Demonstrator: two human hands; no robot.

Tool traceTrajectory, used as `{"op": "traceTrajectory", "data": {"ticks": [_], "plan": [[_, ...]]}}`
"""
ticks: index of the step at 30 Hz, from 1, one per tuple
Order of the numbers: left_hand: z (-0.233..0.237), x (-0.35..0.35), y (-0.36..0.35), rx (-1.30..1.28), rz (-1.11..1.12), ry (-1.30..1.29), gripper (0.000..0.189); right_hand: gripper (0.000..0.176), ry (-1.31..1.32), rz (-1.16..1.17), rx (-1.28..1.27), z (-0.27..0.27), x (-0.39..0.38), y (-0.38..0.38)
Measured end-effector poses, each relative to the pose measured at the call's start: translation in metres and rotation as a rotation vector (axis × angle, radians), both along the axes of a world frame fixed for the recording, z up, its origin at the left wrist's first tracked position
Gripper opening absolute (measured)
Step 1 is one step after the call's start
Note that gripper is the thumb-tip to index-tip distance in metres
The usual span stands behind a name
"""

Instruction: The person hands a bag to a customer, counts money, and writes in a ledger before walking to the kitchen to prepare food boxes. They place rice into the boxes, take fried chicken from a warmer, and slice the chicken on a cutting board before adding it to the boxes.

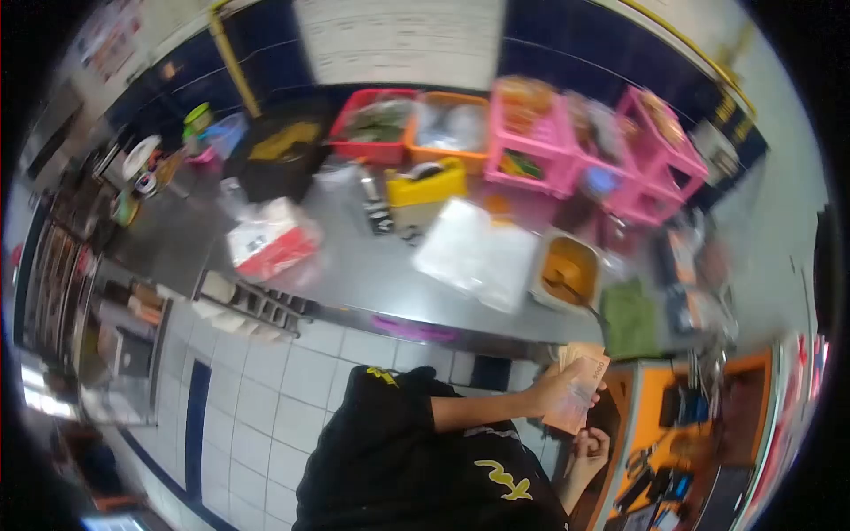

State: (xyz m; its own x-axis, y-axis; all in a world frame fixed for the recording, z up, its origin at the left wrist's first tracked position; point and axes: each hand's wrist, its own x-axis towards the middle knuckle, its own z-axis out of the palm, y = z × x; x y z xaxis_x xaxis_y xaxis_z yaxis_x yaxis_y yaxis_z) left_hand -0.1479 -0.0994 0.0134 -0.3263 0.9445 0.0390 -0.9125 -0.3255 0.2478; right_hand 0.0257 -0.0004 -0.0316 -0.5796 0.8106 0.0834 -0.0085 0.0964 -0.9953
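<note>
Banknotes (pixel 574 400) in a loose, uneven fan, gripped at one side by the left hand (pixel 555 389). Principal hazard: slippage of single notes, since the edges are staggered and a slackened grip would leave the outer ones poorly held. A dropped note could fall to the tiled floor (pixel 292 425) or into the orange-sided compartment (pixel 649 403), which lies just beside the hands and contains dark, cluttered items. Secondary hazard: soiling, should the notes swing over the near edge of the worktop (pixel 372 274), where a rectangular food container (pixel 539 281) of orange-brown contents stands with a utensil in it, beside a green cloth (pixel 630 319). Overlapping notes might also be taken for one, their faces being partly hidden.

Relation of notes to fingers: the notes lie between the thumb and fingers of the left hand, closed firmly enough to keep them together; fingertips show at the far edge, and the notes project beyond the grip above and below. The right hand (pixel 589 450) is near the lower end of the notes, its fingers curled and partly closed. Whether these fingers touch the lowest note, or hold anything, cannot be told at this blur.
</note>
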Motion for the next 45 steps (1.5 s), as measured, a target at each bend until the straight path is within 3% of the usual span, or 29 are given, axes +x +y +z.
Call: {"op": "traceTrajectory", "data": {"ticks": [1,2,3,5,6,8,10,12,13,15,16,20,21,24,25,26,27,28,29,30,31,32,33,35,38,41,45], "plan": [[0.002,-0.013,-0.007,0.085,0.037,-0.027,0.039,0.017,0.038,0.012,0.001,0.011,-0.025,0.011],[-0.012,0.003,-0.065,0.010,0.153,-0.082,0.035,0.014,-0.039,0.162,-0.042,0.021,-0.025,-0.035],[-0.009,-0.018,-0.091,0.011,0.193,-0.084,0.035,0.014,-0.065,0.220,0.070,0.011,-0.063,-0.035],[-0.002,-0.050,-0.148,0.259,0.231,-0.220,0.032,0.011,-0.024,0.404,-0.024,0.047,-0.144,-0.085],[-0.001,-0.065,-0.181,-0.085,0.482,-0.011,0.029,0.013,-0.092,0.466,-0.065,0.072,-0.184,-0.120],[-0.034,-0.083,-0.241,-0.069,0.601,-0.032,0.026,0.016,-0.022,0.783,0.090,0.075,-0.262,-0.177],[-0.035,-0.090,-0.296,-0.044,0.714,-0.055,0.024,0.017,-0.045,1.000,0.217,0.094,-0.322,-0.257],[0.001,-0.088,-0.355,-0.414,1.144,-0.052,0.016,0.031,0.012,1.210,0.308,0.087,-0.373,-0.334],[-0.001,-0.087,-0.373,-0.418,1.170,-0.069,0.016,0.037,0.101,1.252,0.456,0.084,-0.391,-0.373],[-0.007,-0.078,-0.397,-0.628,1.460,-0.139,0.019,0.049,0.266,1.290,0.713,0.076,-0.420,-0.446],[-0.012,-0.075,-0.405,-0.629,1.475,-0.158,0.019,0.055,0.341,1.286,0.825,0.068,-0.431,-0.476],[-0.028,-0.073,-0.432,-0.685,1.725,-0.169,0.022,0.053,0.277,1.242,0.886,0.048,-0.448,-0.549],[-0.032,-0.074,-0.435,-0.675,1.779,-0.187,0.022,0.045,0.216,1.296,0.944,0.045,-0.452,-0.553],[-0.058,-0.078,-0.440,-0.694,1.749,-0.170,0.022,0.031,0.215,1.343,1.033,0.019,-0.463,-0.552],[-0.090,-0.066,-0.439,-0.735,1.682,-0.076,0.020,0.018,0.354,1.343,0.828,0.015,-0.457,-0.551],[-0.116,-0.064,-0.439,-0.749,1.587,0.040,0.019,0.011,0.118,1.639,0.936,0.000,-0.462,-0.552],[-0.056,-0.071,-0.434,-0.404,1.253,-0.009,0.018,0.010,0.496,1.421,0.964,-0.022,-0.455,-0.555],[-0.077,-0.073,-0.441,-0.456,1.007,0.374,0.017,0.009,0.261,1.475,0.857,0.027,-0.443,-0.528],[-0.086,-0.086,-0.443,-0.606,0.665,0.559,0.018,0.009,0.015,1.493,0.744,0.079,-0.431,-0.498],[-0.036,-0.099,-0.420,-1.066,0.722,1.462,0.020,0.010,-0.215,1.476,0.643,0.132,-0.419,-0.466],[0.003,-0.105,-0.392,-0.934,0.613,1.357,0.018,0.013,0.307,1.302,0.848,0.101,-0.421,-0.457],[0.028,-0.107,-0.363,-0.841,0.481,1.244,0.020,0.015,0.485,1.130,0.796,0.089,-0.420,-0.448],[0.036,-0.107,-0.338,-0.716,0.381,1.320,0.020,0.016,0.433,1.113,0.849,0.102,-0.414,-0.420],[0.043,-0.096,-0.304,-0.658,0.123,1.257,0.025,0.023,0.383,1.141,0.515,0.139,-0.388,-0.365],[0.032,-0.080,-0.260,-0.478,-0.078,1.306,0.021,0.024,0.348,0.940,0.680,0.175,-0.341,-0.275],[0.014,-0.062,-0.203,-0.292,-0.295,1.313,0.020,0.030,0.342,0.679,0.655,0.195,-0.267,-0.191],[0.035,-0.001,-0.125,0.057,-0.428,1.840,0.025,0.033,0.205,0.228,0.689,0.208,-0.135,-0.102]]}}
